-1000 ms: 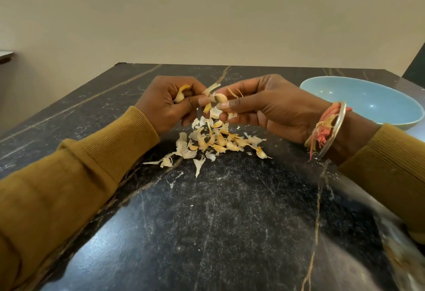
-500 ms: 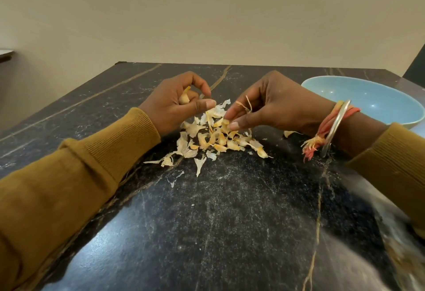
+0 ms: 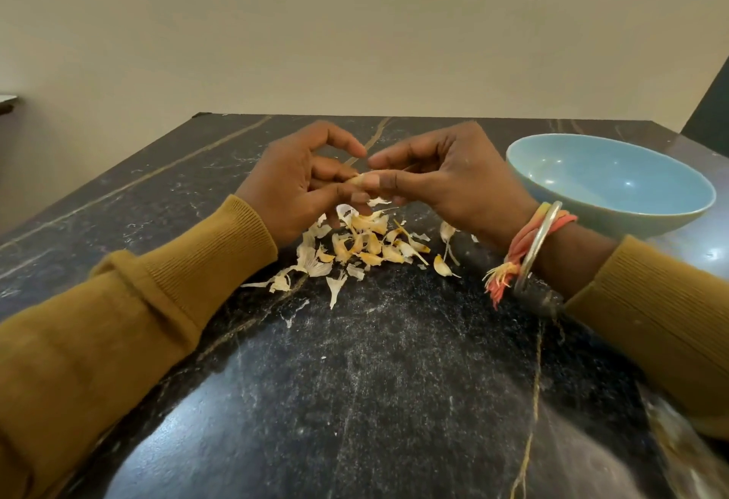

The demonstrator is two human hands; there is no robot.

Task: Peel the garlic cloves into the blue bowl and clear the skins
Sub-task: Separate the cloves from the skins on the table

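Observation:
My left hand and my right hand meet above the skin pile, fingertips touching. Between them they pinch a small pale garlic clove; only its tip shows, the rest is hidden by fingers. Below the hands lies a heap of papery garlic skins, white and yellow-orange, spread on the dark marble table. The blue bowl stands to the right, just beyond my right wrist; the part of its inside that I can see holds nothing.
A few stray skins lie right of the pile near my bangle and threads. The table's far edge meets a beige wall. A dark panel rises at the far right.
My right hand rose from the pile and moved back to the left hand. Both hands now pinch the clove together. The peel strip the right hand pulled off is no longer in its fingers.

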